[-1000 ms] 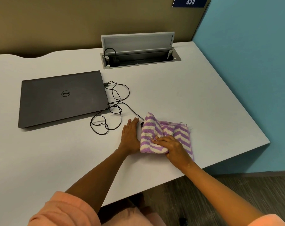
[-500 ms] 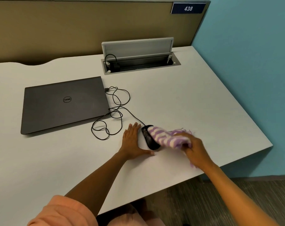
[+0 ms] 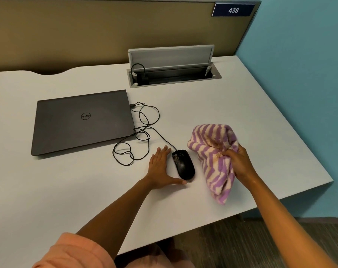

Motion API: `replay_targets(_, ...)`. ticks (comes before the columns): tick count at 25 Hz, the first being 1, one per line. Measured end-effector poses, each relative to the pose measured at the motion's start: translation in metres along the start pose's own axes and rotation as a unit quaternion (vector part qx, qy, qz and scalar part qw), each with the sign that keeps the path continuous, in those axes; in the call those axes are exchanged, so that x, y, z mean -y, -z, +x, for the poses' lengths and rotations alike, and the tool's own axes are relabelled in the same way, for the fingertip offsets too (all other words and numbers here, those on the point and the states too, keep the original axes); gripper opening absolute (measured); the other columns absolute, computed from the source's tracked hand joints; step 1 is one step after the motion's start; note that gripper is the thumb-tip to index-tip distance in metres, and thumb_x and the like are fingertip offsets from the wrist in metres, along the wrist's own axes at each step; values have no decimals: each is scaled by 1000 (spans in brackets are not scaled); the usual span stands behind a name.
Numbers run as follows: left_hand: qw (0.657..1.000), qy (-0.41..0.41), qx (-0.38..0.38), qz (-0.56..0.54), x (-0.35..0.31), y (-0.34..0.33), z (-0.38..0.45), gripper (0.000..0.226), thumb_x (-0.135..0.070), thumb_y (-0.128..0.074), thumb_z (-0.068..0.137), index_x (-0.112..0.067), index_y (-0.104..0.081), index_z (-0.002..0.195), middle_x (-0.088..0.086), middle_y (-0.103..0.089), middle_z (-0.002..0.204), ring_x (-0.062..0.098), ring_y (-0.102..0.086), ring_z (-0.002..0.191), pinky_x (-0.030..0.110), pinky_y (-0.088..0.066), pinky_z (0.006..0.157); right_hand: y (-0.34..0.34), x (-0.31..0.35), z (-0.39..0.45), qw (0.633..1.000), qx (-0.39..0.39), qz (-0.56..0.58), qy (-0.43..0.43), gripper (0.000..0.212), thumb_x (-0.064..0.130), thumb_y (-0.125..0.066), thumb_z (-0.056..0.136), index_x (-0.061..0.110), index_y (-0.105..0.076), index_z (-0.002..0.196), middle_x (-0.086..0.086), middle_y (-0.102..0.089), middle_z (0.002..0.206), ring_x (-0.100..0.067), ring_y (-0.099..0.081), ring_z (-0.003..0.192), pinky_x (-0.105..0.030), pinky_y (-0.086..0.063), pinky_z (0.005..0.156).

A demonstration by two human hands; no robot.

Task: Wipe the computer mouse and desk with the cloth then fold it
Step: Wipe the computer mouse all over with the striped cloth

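we are holding the cloth [image 3: 214, 157] bunched in our right hand [image 3: 239, 163], lifted just right of the mouse [image 3: 183, 164], which is sitting uncovered on the desk [image 3: 251, 117]. our left hand [image 3: 160, 168] is lying flat and spread beside the mouse, thumb at its near end. we are judging ourselves to be between wipes; next we are needing to bring the cloth down onto the mouse or desk.

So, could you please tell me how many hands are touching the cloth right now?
1. The right hand grips the striped cloth, bunched right of the mouse. The left hand lies flat on the desk beside the mouse, apart from the cloth.
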State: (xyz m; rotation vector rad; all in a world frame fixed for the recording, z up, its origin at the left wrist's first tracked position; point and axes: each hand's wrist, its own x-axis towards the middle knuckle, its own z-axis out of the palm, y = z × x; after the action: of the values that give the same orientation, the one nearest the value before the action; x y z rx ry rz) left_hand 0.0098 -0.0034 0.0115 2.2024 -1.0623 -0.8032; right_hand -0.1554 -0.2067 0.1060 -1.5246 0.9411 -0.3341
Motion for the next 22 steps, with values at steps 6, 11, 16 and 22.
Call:
replay_targets(6,1000,9,-4,-13,1,-1,1,132,-71,-80,58,-23,-9,158,-6,0,167,16,12,152,42,5,124,-26,28,13,976,-112,-117,146,23,44,-73,79,36,-64,99,19,-69,91,1,-65,84,-10,-50,70)
replay_targets(11,999,8,-36,-25,1,-6,0,131,-76,-79,53,-27,-16,156,-4,-10,165,17,1,153,42,-2,124,-81,25,27,853,6,-432,292,44,1,-60,83,20,-64,123,-6,-61,111,-24,-54,103,-35,-52,84)
replay_targets(16,997,1,-56,-49,0,-14,-1,118,-87,-70,50,-54,-11,147,-2,-6,166,13,3,152,31,6,121,-112,-6,25,814,132,-502,262,29,22,-54,95,19,-62,123,-6,-63,126,-26,-58,113,-36,-50,91)
replay_targets(22,998,20,-61,-13,0,-22,3,129,-101,-48,42,-50,7,147,-2,8,166,2,20,145,17,25,108,-114,-5,25,778,168,-553,247,23,18,-49,95,16,-64,112,-4,-66,119,-26,-50,116,-35,-49,86)
